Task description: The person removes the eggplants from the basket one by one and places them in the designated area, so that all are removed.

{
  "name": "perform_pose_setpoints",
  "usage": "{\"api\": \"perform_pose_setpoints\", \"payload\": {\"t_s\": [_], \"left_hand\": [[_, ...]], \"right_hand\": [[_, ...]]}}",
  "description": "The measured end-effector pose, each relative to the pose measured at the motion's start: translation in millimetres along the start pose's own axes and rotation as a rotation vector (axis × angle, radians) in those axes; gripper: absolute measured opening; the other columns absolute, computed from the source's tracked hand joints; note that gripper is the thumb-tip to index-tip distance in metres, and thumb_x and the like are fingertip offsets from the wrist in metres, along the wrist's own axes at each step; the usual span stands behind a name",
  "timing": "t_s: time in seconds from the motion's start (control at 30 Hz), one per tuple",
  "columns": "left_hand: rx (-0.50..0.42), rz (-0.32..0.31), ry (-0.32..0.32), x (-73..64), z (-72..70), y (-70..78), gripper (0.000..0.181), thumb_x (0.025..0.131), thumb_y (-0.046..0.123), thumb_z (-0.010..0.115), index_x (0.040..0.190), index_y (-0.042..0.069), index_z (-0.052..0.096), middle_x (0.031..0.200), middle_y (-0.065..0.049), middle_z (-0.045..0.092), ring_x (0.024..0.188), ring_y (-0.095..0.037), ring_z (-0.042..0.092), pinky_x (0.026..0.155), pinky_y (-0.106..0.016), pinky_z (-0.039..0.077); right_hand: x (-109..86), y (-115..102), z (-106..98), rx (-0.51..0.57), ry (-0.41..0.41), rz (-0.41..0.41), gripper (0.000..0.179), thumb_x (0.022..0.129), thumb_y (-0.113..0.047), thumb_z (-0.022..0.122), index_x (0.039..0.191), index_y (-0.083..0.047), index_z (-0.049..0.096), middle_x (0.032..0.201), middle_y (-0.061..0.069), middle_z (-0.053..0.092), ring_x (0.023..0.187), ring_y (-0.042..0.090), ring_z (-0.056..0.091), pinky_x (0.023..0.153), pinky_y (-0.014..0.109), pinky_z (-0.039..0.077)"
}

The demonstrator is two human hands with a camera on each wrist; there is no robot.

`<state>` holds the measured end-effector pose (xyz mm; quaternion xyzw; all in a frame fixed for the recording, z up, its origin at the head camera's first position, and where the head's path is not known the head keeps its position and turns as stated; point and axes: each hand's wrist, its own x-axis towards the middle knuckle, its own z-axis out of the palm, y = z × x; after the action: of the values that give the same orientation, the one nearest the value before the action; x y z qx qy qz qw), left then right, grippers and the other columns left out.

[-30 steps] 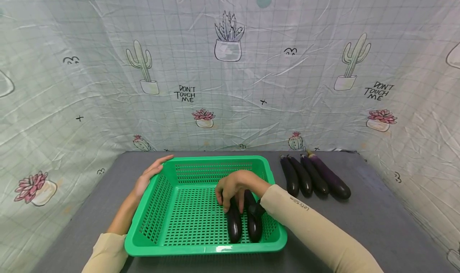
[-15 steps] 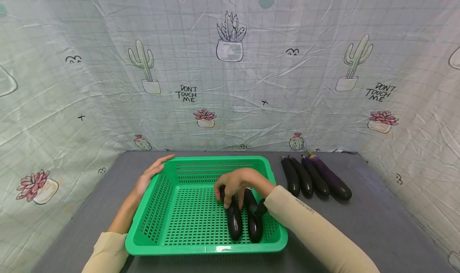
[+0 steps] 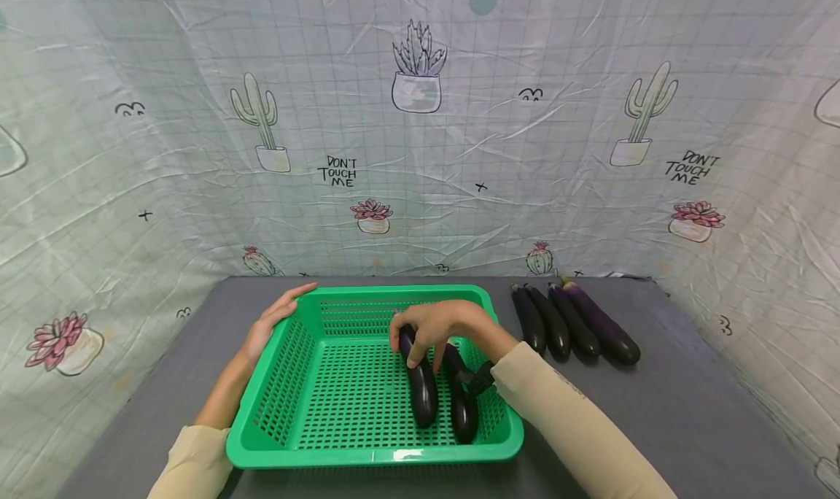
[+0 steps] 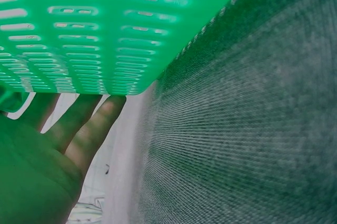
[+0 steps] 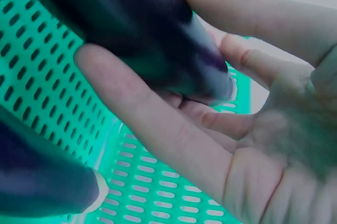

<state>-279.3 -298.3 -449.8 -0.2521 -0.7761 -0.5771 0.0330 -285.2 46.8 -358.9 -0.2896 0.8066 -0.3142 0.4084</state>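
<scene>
In the head view my right hand (image 3: 429, 327) reaches into the green plastic basket (image 3: 374, 457). It grips a dark eggplant (image 3: 423, 397) from above, near its stem end. Up close in the right wrist view, fingers and thumb lie around that eggplant (image 5: 142, 29), over the slotted basket floor. A second eggplant (image 3: 464, 415) lies to its right, partly hidden by the hand and the wrist camera. At the basket's far left corner rests my left hand (image 3: 265, 327). In the left wrist view its extended fingers (image 4: 87, 134) touch the basket's outer wall (image 4: 113, 29).
Several more eggplants (image 3: 577, 324) lie side by side on the grey table (image 3: 689, 411), right of the basket. A patterned cloth (image 3: 420, 156) hangs behind and along both sides of the table.
My right hand has drawn the gripped eggplant a little away from the basket's near wall, toward the back. The left hand has stayed at the basket's corner.
</scene>
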Motion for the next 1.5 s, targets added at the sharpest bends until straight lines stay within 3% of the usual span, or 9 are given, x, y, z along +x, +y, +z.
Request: {"api": "perform_pose_setpoints", "payload": {"t_s": [0.17,0.3,0.5,0.7,0.77,0.9,1.0,1.33,1.5], "left_hand": [[0.007,-0.010,0.001,-1.0,-0.9,-0.3,0.051,0.114,0.019,0.025,0.159,-0.002,0.033,0.168,-0.016,0.026,0.149,-0.003,0.022,0.116,-0.073,0.007],[0.003,-0.015,-0.002,-1.4,-0.3,0.6,0.052,0.114,0.020,0.025,0.160,-0.002,0.032,0.168,-0.024,0.021,0.145,0.004,0.024,0.117,-0.069,0.011],[-0.009,-0.027,-0.006,-2.1,0.8,2.0,0.052,0.114,0.021,0.023,0.161,-0.002,0.030,0.168,-0.023,0.020,0.144,0.003,0.030,0.115,-0.035,0.026],[0.003,-0.020,0.004,-1.6,0.1,2.2,0.052,0.114,0.021,0.025,0.159,-0.003,0.032,0.167,-0.009,0.029,0.156,-0.026,0.018,0.118,-0.067,0.012],[0.002,-0.015,0.004,-1.5,0.1,1.6,0.052,0.114,0.020,0.025,0.160,-0.003,0.032,0.166,-0.006,0.030,0.156,-0.023,0.019,0.117,-0.068,0.011],[-0.027,-0.021,-0.010,-2.6,0.8,1.9,0.051,0.114,0.020,0.023,0.161,0.001,0.031,0.165,-0.001,0.030,0.143,0.002,0.033,0.118,-0.036,0.028],[-0.066,-0.020,-0.023,-3.2,1.4,2.4,0.051,0.114,0.020,0.022,0.162,0.005,0.031,0.164,-0.002,0.030,0.137,0.001,0.044,0.106,-0.017,0.039],[-0.028,-0.012,-0.008,-3.3,1.7,2.9,0.051,0.114,0.020,0.023,0.161,0.005,0.033,0.168,-0.015,0.024,0.142,0.005,0.033,0.106,-0.015,0.030],[-0.053,-0.003,-0.020,-2.8,1.6,2.4,0.050,0.114,0.019,0.022,0.162,0.007,0.034,0.166,-0.005,0.028,0.139,0.002,0.041,0.105,-0.014,0.036]], "right_hand": [[-5.8,0.3,-2.3,0.040,0.022,-0.043,0.030,0.093,0.005,0.072,0.120,-0.005,0.064,0.129,0.008,0.052,0.097,0.026,0.064,0.078,0.051,0.063],[-10.4,0.9,-4.2,0.040,0.039,-0.083,0.030,0.093,0.004,0.072,0.119,-0.009,0.065,0.140,0.005,0.046,0.104,0.026,0.062,0.081,0.054,0.062],[-20.8,-1.7,-5.0,0.013,0.102,-0.142,0.031,0.094,0.001,0.072,0.120,-0.013,0.065,0.137,0.004,0.050,0.094,0.022,0.065,0.075,0.045,0.063],[-34.7,-7.6,-6.0,0.008,0.169,-0.212,0.033,0.095,0.004,0.070,0.121,-0.014,0.065,0.132,0.011,0.054,0.082,0.021,0.068,0.070,0.036,0.061],[-39.3,-7.8,-6.0,0.005,0.195,-0.233,0.034,0.094,0.004,0.070,0.123,-0.014,0.065,0.130,0.011,0.056,0.083,0.021,0.068,0.071,0.036,0.061],[-50.0,-6.6,-6.2,0.006,0.248,-0.255,0.036,0.095,0.002,0.070,0.124,-0.019,0.065,0.129,0.009,0.058,0.090,0.022,0.069,0.073,0.037,0.061],[-58.4,-4.2,-7.7,0.015,0.269,-0.293,0.036,0.096,0.000,0.069,0.127,-0.017,0.063,0.131,0.011,0.057,0.097,0.024,0.070,0.073,0.039,0.062],[-88.3,10.6,-11.7,0.015,0.383,-0.426,0.036,0.098,-0.005,0.068,0.132,-0.017,0.061,0.148,0.008,0.051,0.121,0.032,0.063,0.089,0.045,0.059],[-103.0,18.3,-11.8,0.017,0.453,-0.480,0.040,0.099,-0.008,0.068,0.137,-0.015,0.059,0.149,0.010,0.051,0.129,0.033,0.060,0.100,0.048,0.053]]}}
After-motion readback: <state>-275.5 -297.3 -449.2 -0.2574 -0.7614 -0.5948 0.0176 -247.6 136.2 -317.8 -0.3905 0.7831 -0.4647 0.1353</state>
